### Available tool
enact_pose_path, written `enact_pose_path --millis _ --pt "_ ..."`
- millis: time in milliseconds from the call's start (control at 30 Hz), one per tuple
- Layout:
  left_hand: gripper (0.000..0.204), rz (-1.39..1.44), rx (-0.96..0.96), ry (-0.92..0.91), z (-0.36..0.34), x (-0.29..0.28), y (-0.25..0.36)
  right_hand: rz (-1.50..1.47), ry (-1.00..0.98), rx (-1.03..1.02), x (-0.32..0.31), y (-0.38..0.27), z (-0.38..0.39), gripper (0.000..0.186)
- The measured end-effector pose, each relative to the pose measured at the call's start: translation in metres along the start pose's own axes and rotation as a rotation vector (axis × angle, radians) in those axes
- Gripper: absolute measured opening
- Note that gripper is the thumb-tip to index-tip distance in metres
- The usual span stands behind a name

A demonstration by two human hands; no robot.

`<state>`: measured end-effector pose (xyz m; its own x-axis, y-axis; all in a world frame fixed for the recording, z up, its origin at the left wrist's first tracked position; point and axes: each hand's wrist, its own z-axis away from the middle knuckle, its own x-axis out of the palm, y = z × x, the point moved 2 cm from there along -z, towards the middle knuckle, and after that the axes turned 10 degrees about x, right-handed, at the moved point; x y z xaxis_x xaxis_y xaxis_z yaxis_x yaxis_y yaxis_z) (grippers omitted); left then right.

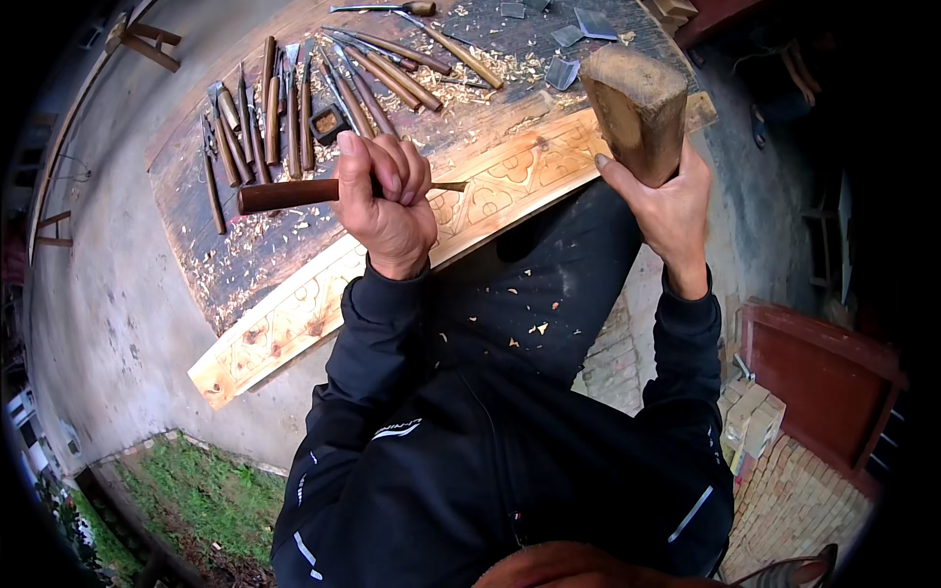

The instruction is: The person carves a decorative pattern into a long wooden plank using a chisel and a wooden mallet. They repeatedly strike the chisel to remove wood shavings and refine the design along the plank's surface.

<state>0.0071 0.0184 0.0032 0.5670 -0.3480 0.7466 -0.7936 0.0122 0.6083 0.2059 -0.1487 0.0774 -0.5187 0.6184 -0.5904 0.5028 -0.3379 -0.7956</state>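
Tools (293,137) and shavings (529,69) litter the bench (470,127) behind the carved board (534,162) at its near edge. Left hand (384,201), curled round a chisel (294,194), partly hides the board; right hand (676,201) clasps a mallet (637,113)

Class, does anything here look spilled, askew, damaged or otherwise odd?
Wood shavings lie scattered across the bench among the carving tools, and pale flecks dot the dark trousers. It looks untidy; no damage is clear.

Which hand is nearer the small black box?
Left. The left hand, around a chisel, is just below and right of the box; the right hand, holding the mallet, is much farther right.
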Motion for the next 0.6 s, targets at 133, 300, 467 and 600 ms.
enact_pose_path --millis 133,300,467,600 --pt "0.058 -0.013 -0.066 -0.06 -0.003 -0.002 -0.007 -0.038 -0.009 0.034 0.005 0.015 0.003 0.042" --pt "0.056 -0.022 -0.137 -0.089 -0.005 -0.002 -0.016 -0.038 -0.028 0.084 0.008 0.025 0.002 0.042" --pt "0.055 -0.005 -0.164 -0.077 -0.003 -0.001 -0.021 -0.02 -0.023 0.103 0.009 0.028 0.002 0.044" --pt "0.055 -0.022 -0.189 -0.119 -0.005 -0.001 -0.022 -0.001 -0.033 0.105 0.009 0.032 0.002 0.045"
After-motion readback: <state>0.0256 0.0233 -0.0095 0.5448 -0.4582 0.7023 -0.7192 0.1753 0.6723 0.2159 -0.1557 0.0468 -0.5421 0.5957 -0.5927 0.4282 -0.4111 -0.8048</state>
